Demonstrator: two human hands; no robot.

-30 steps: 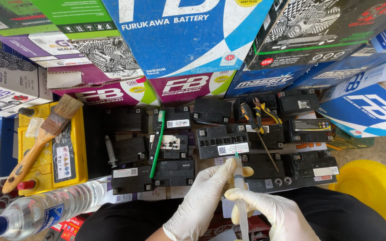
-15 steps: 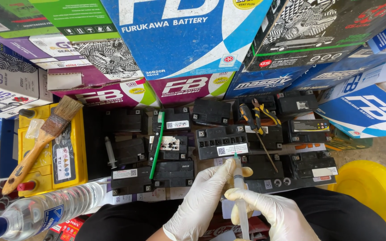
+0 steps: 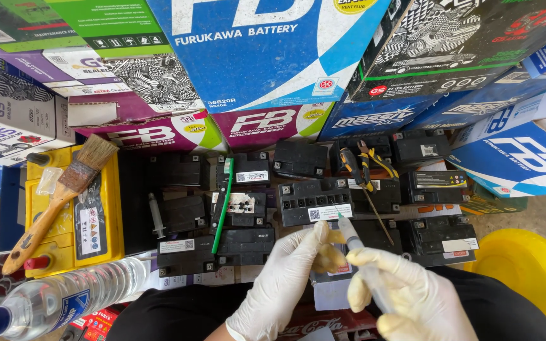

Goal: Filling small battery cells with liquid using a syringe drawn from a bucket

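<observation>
**Gloved hands with a syringe over a spread of small batteries**

Stacked cartons [image 3: 266, 50] in blue, purple, green and black walled in the back of the scene, and below them a crowd of small black batteries [image 3: 248, 243] covered the floor space in front of the person's dark trousers. Both hands wore pale gloves. The right hand [image 3: 412, 297] was wrapped around the barrel of a clear syringe [image 3: 355, 243], fingers curled shut on it, with the needle end tilted up and to the left toward a black battery with a white label [image 3: 314, 201]. The left hand [image 3: 285, 278] sat just beside the syringe tip, its fingers bent and pressed together near a small yellowish piece; whether they pinched it could not be told.

A green toothbrush [image 3: 224, 205] lay across the batteries to the left. A screwdriver [image 3: 364, 186] and yellow-handled pliers [image 3: 377, 158] rested on batteries farther back. On a yellow battery [image 3: 112, 208] at far left lay a wooden paintbrush [image 3: 55, 205], and a clear plastic bottle [image 3: 64, 297] with a blue cap lay near the bottom left corner. A yellow plastic object [image 3: 529, 271] stood at right.
</observation>
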